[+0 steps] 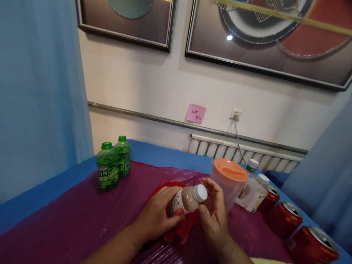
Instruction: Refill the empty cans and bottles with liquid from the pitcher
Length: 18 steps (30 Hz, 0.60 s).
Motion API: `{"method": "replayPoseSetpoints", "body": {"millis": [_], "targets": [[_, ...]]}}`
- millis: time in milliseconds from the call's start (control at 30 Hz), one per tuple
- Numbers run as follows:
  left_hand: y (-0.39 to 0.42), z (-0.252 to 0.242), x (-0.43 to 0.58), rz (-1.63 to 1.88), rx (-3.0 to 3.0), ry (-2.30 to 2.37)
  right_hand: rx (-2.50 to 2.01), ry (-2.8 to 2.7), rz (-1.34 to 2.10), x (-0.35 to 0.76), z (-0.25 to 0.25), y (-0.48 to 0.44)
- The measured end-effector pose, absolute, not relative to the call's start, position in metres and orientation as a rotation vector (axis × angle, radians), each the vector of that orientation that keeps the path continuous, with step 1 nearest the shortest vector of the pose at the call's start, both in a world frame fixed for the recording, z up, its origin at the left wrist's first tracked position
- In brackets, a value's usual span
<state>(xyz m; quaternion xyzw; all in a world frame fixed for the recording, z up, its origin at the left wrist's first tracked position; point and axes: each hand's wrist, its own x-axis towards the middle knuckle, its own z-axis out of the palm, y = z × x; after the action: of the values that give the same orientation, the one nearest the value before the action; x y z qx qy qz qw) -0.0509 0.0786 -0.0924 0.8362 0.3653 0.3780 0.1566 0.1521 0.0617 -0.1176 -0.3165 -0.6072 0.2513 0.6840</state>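
Note:
My left hand is wrapped round a small clear bottle with a white cap and a printed label. The bottle is tilted, its cap leaning to the right. Close to that cap is my right hand, fingers curved and apart, with a gap between thumb and fingers. Whether its thumb touches the bottle I cannot tell. Beneath both hands lies a red dish with a wavy rim, partly hidden. Just behind my right hand stands a clear pitcher with an orange lid.
Two green bottles without caps stand at the left. Right of the pitcher are white-capped bottles and several red cans. A purple plastic sheet covers the blue tabletop. Behind are a radiator and a plugged socket.

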Motion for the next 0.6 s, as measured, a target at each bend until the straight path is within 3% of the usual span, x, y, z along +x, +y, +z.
{"method": "replayPoseSetpoints", "body": {"millis": [600], "targets": [[0.0769,-0.0913,-0.051,1.091,2.399,1.035,-0.785,-1.463,0.401,0.1501,-0.1157,0.0516]]}}
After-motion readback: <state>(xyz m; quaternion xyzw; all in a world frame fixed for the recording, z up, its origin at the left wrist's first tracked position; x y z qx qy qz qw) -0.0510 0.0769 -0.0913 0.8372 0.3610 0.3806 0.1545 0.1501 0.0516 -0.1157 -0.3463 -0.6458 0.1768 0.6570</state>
